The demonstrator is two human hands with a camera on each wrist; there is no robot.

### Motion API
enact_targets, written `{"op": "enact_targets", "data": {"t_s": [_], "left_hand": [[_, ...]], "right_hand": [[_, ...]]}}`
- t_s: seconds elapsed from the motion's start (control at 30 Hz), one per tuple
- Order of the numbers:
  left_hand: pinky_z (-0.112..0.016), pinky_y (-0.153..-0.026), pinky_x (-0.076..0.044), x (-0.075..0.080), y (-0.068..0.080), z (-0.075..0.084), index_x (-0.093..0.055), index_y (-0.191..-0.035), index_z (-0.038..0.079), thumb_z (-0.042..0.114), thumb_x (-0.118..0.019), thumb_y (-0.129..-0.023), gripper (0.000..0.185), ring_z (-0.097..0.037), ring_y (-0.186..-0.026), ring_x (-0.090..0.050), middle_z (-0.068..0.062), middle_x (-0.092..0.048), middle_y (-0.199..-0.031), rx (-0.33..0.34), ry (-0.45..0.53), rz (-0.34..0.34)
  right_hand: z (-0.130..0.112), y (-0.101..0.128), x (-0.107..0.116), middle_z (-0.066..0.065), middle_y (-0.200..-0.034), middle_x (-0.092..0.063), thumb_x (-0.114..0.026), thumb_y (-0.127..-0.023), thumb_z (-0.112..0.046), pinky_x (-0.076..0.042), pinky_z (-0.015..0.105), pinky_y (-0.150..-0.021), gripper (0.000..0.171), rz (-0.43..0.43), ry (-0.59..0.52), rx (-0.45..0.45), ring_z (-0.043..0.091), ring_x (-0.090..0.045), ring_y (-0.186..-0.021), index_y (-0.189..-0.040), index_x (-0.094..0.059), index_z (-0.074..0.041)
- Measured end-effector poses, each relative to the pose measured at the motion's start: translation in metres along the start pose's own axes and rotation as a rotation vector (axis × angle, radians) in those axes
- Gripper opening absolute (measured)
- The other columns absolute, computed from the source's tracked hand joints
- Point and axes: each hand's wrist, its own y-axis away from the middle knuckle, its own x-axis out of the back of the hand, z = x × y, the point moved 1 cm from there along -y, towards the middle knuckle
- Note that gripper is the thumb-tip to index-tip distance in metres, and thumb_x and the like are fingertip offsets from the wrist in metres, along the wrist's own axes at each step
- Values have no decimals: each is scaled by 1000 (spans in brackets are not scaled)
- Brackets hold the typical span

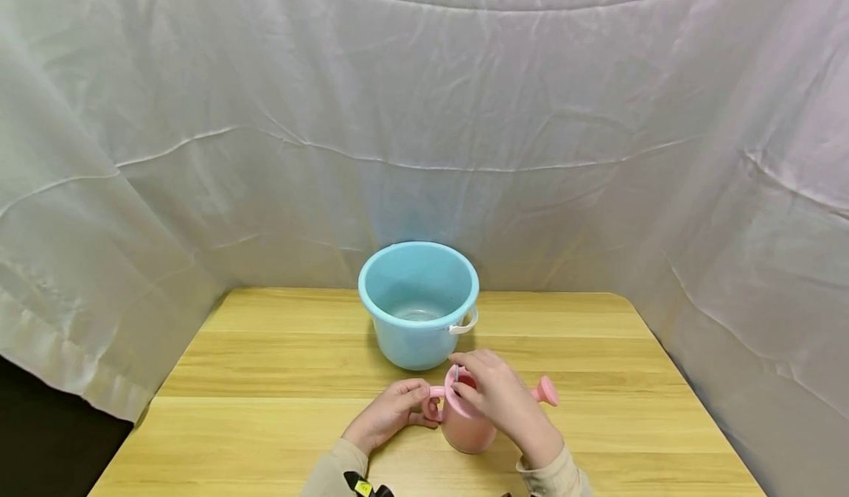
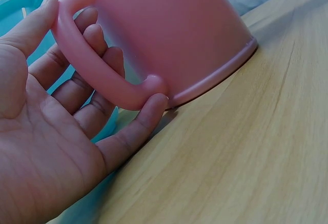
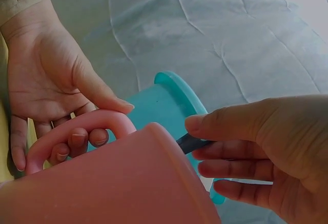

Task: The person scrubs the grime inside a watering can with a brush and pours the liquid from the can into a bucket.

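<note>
A pink watering can (image 1: 468,429) stands upright on the wooden table, its round sprinkler head (image 1: 547,391) pointing right. My left hand (image 1: 396,410) grips the can's handle (image 2: 87,60), with the thumb against its upper part and several fingers through the loop. Over the can's open top is my right hand (image 1: 499,394). Between its thumb and fingers it pinches a slim dark grey piece (image 3: 192,143) right at the can's rim; the rest of that piece is hidden, and I cannot tell what it is.
A light blue bucket (image 1: 418,346) with a white handle (image 1: 466,321) stands just behind the watering can. The wooden table (image 1: 278,379) is bordered by pale hanging cloth (image 1: 424,99) at the back and both sides.
</note>
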Motion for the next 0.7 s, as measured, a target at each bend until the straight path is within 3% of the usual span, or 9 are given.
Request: {"op": "enact_targets", "data": {"t_s": [0.23,0.4,0.7], "left_hand": [[-36,-85,-56,0,0,0,-59,-83,16,25,-40,-105,30,-11,-91,-64,5,-63,-90,1,2,-2],[-35,-85,-56,0,0,-1,-59,-83,16,25,-40,-105,30,-11,-92,-65,5,-64,-90,0,-1,1],[-37,-86,-56,0,-1,-2,-59,-82,15,27,-42,-104,31,-13,-92,-66,3,-65,-91,2,-9,14]], "right_hand": [[1,0,1,3,-98,-70,-84,-71,-8,-57,31,-78,38,149,-22,75,17,-65,-93,-106,-69,-8],[-2,-1,6,4,-94,-69,-82,-68,-2,-55,22,-71,38,259,-57,145,15,-63,-83,-103,-68,-8],[-6,-2,14,2,-91,-65,-82,-68,-1,-51,16,-60,37,299,-78,154,14,-60,-72,-101,-66,-8]]}}
